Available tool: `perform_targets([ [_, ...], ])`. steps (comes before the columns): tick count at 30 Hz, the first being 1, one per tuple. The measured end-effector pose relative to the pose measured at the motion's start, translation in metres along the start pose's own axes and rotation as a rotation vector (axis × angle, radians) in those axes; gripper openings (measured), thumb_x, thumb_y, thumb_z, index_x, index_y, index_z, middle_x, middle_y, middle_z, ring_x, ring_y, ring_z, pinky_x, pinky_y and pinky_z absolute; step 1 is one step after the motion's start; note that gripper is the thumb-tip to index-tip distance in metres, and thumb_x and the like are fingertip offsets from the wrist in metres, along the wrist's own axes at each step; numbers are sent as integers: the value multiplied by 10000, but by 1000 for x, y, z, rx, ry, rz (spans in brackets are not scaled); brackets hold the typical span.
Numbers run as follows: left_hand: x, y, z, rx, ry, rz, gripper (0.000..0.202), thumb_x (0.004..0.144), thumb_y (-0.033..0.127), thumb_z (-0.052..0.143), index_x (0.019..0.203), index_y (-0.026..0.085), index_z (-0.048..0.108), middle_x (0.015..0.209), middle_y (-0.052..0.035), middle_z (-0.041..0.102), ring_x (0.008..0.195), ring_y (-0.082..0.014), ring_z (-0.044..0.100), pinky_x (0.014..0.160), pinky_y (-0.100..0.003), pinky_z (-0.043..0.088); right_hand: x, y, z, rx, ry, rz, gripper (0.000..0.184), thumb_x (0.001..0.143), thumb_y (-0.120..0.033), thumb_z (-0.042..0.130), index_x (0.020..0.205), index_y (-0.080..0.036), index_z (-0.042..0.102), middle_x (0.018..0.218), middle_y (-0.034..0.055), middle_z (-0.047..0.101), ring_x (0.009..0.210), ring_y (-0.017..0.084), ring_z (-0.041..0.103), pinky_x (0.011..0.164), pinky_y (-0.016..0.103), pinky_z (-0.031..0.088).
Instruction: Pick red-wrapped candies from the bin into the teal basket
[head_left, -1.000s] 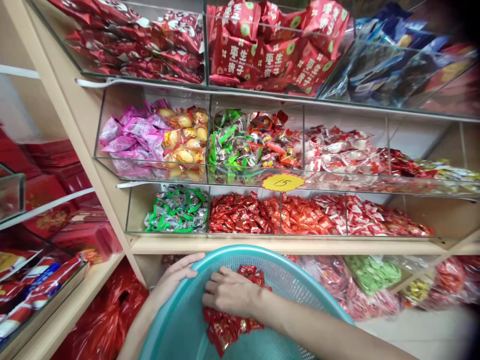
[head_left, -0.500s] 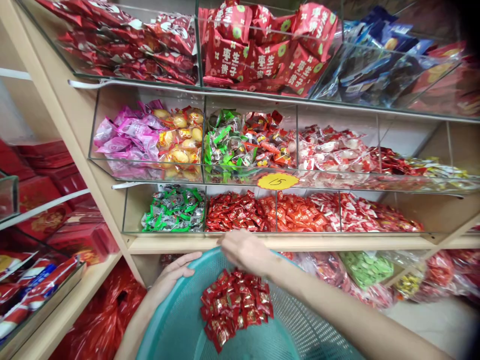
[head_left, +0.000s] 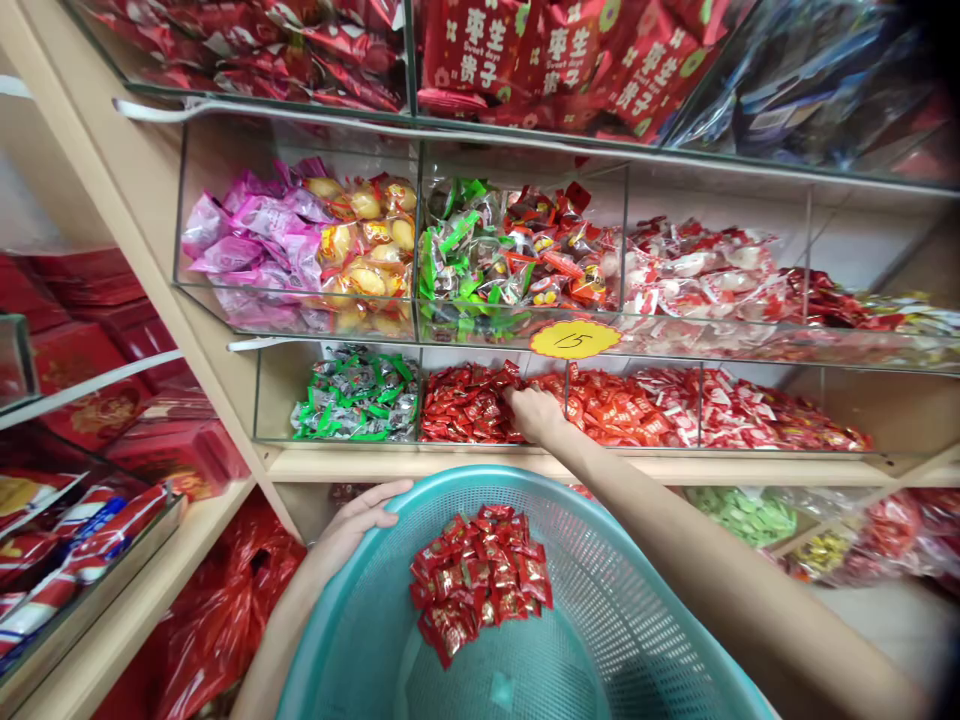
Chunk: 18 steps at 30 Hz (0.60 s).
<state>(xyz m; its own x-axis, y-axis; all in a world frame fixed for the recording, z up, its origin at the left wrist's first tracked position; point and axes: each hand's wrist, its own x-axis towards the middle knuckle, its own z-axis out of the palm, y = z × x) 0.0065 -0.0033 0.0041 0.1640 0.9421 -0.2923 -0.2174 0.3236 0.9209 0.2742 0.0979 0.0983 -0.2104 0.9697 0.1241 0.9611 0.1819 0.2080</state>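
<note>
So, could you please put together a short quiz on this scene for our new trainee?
1. Multiple choice: which thing does the left hand have its fingers on?
A) a crumpled red plastic bag
B) the rim of the round, teal, perforated plastic basket
C) a flat red cardboard box

2. True or false: the right hand is at the heap of small, shiny red packets above the pale wooden shelf edge.

3. Fill in the blank: the number handwritten on the yellow, scallop-edged tag is ____.

Key: 1. B; 2. True; 3. 15
</note>
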Motion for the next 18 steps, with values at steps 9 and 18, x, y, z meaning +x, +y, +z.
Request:
perform_targets([
  [9,0,0,-1,-18,-11,-11,464,564,168,692,1027,212,695,1013,-48,740,899,-251,662,793,-330,477,-12,6,-4,55,39,-84,338,846,-217,513,1177,-154,486,987,140,656,999,256,580,761,298,407],
  [18,-15,15,10,82,25,-3,426,589,169,675,1011,208,704,1087,-33,718,959,-239,646,831,-307,457,-25,18,-15,264,186,-216,348,864,-214,509,1198,-161,427,1042,87,620,995,203,528,803,273,387],
])
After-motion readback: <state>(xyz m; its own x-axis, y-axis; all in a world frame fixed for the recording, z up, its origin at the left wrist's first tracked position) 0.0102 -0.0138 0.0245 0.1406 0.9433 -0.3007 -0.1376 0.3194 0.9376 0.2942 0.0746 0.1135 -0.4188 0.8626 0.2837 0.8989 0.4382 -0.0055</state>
